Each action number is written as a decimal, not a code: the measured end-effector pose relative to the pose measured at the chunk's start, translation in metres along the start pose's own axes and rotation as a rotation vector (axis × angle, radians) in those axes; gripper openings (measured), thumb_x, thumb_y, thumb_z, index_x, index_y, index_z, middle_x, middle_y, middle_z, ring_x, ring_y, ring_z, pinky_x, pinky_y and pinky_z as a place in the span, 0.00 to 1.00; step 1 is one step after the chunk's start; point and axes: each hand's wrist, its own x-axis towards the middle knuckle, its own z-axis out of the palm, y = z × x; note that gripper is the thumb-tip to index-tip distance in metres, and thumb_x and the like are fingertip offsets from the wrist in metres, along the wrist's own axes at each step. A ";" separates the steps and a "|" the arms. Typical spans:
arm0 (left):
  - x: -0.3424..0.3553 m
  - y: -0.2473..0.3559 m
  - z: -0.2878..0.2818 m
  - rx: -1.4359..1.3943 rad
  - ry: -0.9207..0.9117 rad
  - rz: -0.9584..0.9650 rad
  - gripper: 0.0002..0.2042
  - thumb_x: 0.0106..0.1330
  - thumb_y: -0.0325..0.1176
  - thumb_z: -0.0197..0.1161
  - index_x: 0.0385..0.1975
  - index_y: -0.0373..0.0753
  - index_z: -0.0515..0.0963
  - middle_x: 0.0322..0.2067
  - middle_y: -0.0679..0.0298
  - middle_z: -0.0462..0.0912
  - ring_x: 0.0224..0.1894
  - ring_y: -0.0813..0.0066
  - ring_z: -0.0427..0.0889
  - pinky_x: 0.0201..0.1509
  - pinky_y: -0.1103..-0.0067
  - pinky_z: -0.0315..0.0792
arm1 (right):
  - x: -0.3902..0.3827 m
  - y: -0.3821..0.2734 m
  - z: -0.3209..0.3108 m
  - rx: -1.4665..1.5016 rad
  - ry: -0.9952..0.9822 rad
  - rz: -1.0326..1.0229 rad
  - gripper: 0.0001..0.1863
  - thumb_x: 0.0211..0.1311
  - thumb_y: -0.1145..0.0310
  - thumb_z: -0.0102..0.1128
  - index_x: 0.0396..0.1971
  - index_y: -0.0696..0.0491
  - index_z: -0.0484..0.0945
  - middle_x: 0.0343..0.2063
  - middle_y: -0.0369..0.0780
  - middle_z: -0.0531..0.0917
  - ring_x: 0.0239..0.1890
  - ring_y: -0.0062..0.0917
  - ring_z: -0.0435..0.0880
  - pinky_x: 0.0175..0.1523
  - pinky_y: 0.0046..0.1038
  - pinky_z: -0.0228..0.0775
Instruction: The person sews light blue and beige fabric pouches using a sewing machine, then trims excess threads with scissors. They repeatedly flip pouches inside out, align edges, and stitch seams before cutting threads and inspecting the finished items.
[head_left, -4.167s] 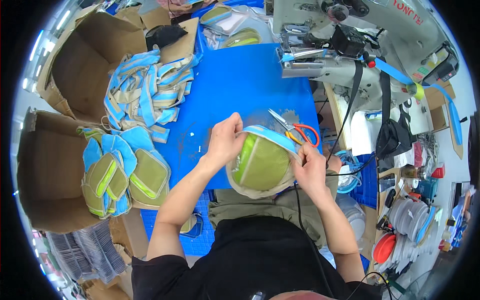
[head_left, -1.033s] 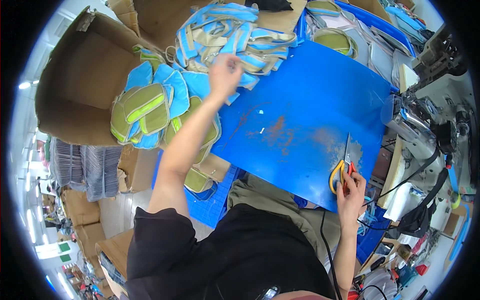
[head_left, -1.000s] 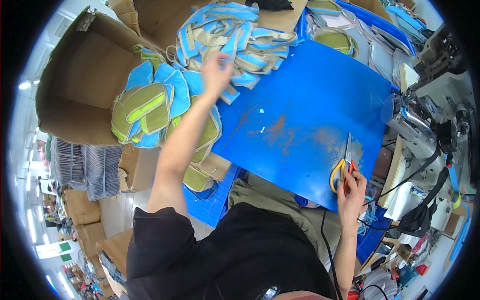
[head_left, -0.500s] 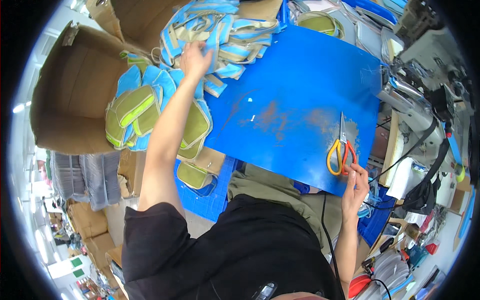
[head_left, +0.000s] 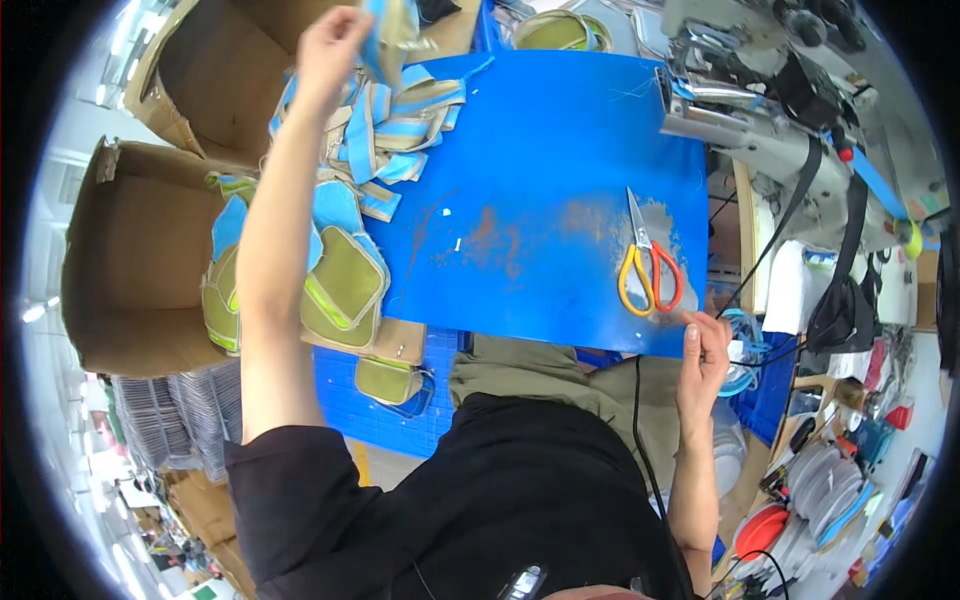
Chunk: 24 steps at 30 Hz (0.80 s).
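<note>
My left hand is raised at the far left, its fingers closed on a blue-and-beige fabric strip, which is blurred. Below it lies a tangled pile of similar blue-and-beige strips on the left part of the blue tabletop. My right hand rests by the near right edge of the table, fingers loosely bent and holding nothing I can see. Close to it lie scissors with one yellow and one orange-red handle, blades pointing away. Olive-green and blue sewn pouch pieces sit near my left forearm.
Two open cardboard boxes stand at the left, the nearer box beside the pouch pieces. A sewing machine occupies the far right. The blue table has worn patches. A black cord hangs along my body.
My left hand has lifted away from the pile, up and to the left, with a strip in it. The view has shifted, while my right hand stays by the table edge.
</note>
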 end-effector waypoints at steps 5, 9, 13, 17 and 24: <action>-0.049 0.126 -0.013 -0.791 -0.194 -0.216 0.08 0.75 0.34 0.58 0.45 0.37 0.79 0.38 0.68 0.85 0.39 0.80 0.83 0.45 0.78 0.79 | 0.012 -0.035 0.004 -0.022 0.002 -0.122 0.17 0.64 0.69 0.67 0.51 0.57 0.82 0.47 0.45 0.83 0.50 0.36 0.82 0.57 0.32 0.72; -0.154 0.176 0.050 -1.119 -0.450 -0.606 0.11 0.71 0.39 0.64 0.45 0.39 0.79 0.43 0.63 0.85 0.45 0.73 0.84 0.52 0.73 0.79 | 0.045 -0.102 0.031 0.177 -0.134 -0.510 0.32 0.51 0.62 0.77 0.56 0.55 0.78 0.51 0.46 0.82 0.55 0.43 0.80 0.63 0.42 0.67; -0.195 0.193 0.104 -1.731 -0.456 -0.865 0.20 0.75 0.47 0.57 0.53 0.37 0.78 0.49 0.59 0.85 0.50 0.67 0.84 0.57 0.68 0.76 | 0.048 -0.111 0.049 0.286 -0.505 -0.555 0.27 0.53 0.62 0.76 0.53 0.54 0.79 0.48 0.46 0.84 0.54 0.42 0.81 0.61 0.43 0.69; -0.225 0.207 0.131 -1.706 -0.326 -0.976 0.31 0.76 0.57 0.47 0.62 0.34 0.71 0.56 0.54 0.80 0.57 0.64 0.80 0.55 0.67 0.76 | 0.016 -0.102 0.049 0.649 -0.614 0.146 0.09 0.66 0.69 0.66 0.40 0.58 0.81 0.24 0.41 0.86 0.24 0.24 0.85 0.33 0.26 0.77; -0.249 0.200 0.147 -1.408 -0.382 -1.003 0.21 0.77 0.48 0.53 0.55 0.36 0.77 0.49 0.54 0.84 0.47 0.63 0.85 0.52 0.65 0.81 | 0.023 -0.093 0.051 0.907 -0.694 0.282 0.09 0.71 0.68 0.61 0.42 0.60 0.80 0.23 0.37 0.82 0.25 0.18 0.84 0.32 0.22 0.77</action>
